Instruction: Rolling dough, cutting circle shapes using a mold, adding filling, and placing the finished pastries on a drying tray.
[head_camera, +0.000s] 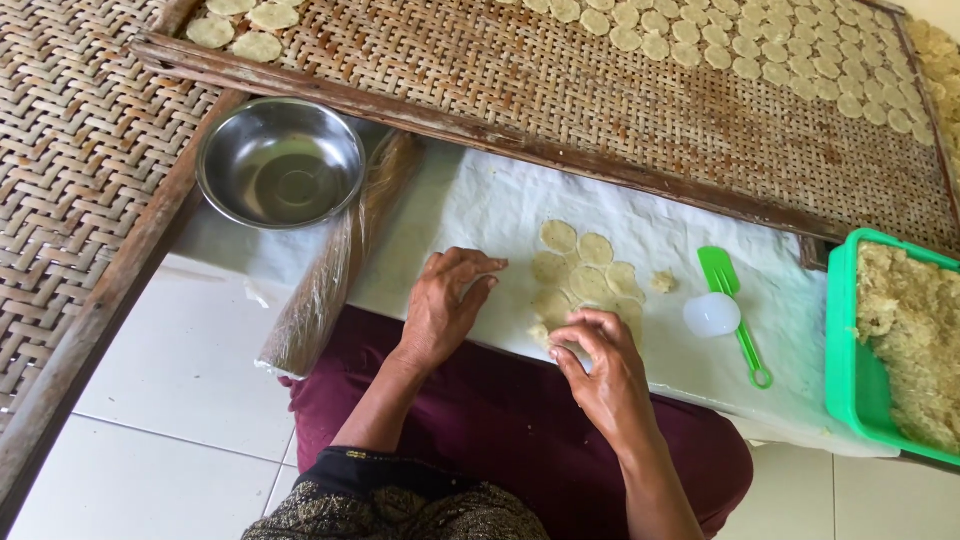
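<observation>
Several thin round dough discs (583, 265) lie overlapping on a white plastic-covered board (480, 205) across my lap. My right hand (598, 365) has its fingertips pinched on the nearest disc at the board's front edge. Beside the discs, on their left, my left hand (447, 300) rests flat on the board with fingers loosely curled, holding nothing. A small lump of dough (663, 282) sits to the right of the discs.
A green spatula (733, 305) and a translucent round cap (712, 314) lie right of the discs. A green tub of dough (858, 380) stands at far right. A steel bowl (281, 162) and a plastic-wrapped rolling pin (335, 265) are on the left. Woven trays (600, 110) hold more discs.
</observation>
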